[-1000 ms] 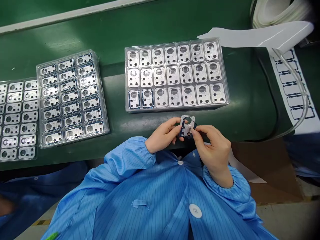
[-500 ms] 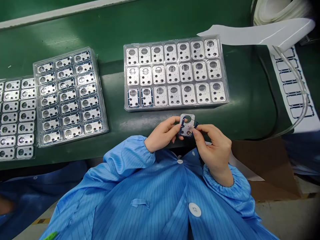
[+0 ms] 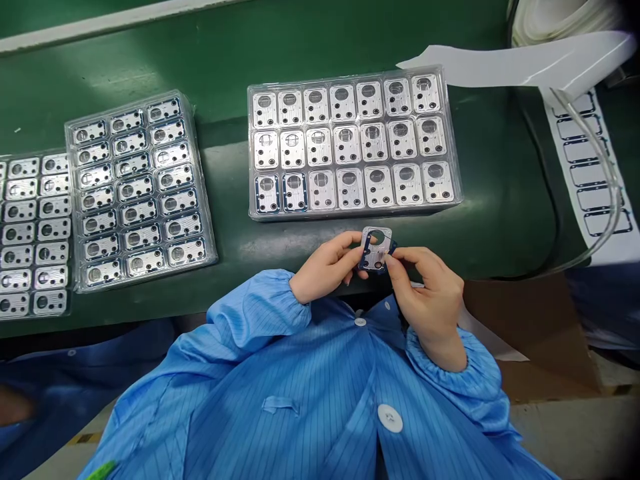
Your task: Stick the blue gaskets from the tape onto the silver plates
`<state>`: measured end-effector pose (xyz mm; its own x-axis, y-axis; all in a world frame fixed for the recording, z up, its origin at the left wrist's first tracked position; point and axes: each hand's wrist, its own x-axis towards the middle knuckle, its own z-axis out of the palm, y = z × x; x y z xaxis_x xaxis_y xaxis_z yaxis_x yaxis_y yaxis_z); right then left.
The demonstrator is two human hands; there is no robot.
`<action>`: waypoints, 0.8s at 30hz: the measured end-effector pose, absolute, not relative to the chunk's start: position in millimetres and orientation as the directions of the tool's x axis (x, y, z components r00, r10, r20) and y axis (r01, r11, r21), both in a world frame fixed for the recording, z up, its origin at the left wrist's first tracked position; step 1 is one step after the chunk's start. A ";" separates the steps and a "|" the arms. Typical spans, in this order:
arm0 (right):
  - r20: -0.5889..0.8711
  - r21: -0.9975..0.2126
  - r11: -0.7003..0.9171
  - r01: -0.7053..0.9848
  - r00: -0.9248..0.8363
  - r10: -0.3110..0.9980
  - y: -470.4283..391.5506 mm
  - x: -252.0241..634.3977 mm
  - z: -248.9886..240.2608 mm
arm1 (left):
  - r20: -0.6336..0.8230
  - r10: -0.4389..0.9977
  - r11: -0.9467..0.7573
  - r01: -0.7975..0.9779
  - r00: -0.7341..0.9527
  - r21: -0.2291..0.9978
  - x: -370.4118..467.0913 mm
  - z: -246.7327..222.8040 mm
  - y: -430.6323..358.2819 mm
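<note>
My left hand (image 3: 327,268) is closed on the left edge of a small silver metal plate (image 3: 373,257), which has a large round hole and smaller dark holes. A thin dark blue gasket (image 3: 393,247) lies against the plate, partly over its left and lower edges and sticking out past its right side. My right hand (image 3: 426,290) pinches the gasket at the plate's right edge between thumb and forefinger. Both hands are just in front of a clear tray (image 3: 350,216) of similar plates; two plates in its near-left corner have blue borders.
At left, more clear trays (image 3: 213,230) hold blue-bordered plates on the green table (image 3: 300,40). A white sheet (image 3: 575,193) with rows of dark blue gaskets lies at right, under a clear tube. A cardboard box (image 3: 540,333) stands below the table edge.
The gasket sits closer along the plate's left and lower edges than before, and less of it shows beyond the right side. Both hands have kept nearly the same place.
</note>
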<state>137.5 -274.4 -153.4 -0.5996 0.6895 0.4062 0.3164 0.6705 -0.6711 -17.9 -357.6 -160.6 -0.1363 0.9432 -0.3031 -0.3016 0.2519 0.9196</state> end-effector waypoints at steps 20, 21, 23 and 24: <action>0.515 -0.514 0.824 0.237 -0.683 0.518 -273.2 146.9 -154.6 | -0.300 0.942 0.239 -0.329 -0.151 0.914 -17.5 -161.1 -356.1; 0.518 -0.501 0.833 0.234 -0.690 0.505 -273.0 148.0 -154.8 | -0.301 0.941 0.240 -0.326 -0.152 0.914 -17.4 -161.0 -355.9; 0.522 -0.478 0.848 0.231 -0.702 0.485 -272.7 149.9 -155.2 | -0.298 0.942 0.239 -0.317 -0.154 0.918 -17.1 -160.9 -355.6; 0.524 -0.466 0.854 0.230 -0.706 0.477 -272.8 150.7 -155.4 | -0.297 0.942 0.238 -0.313 -0.154 0.919 -17.0 -161.0 -355.6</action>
<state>150.7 -272.8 -155.4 -0.7059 0.4765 0.5240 0.2304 0.8541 -0.4663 -17.0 -355.6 -161.0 -0.1544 0.9425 -0.2965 -0.3131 0.2380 0.9194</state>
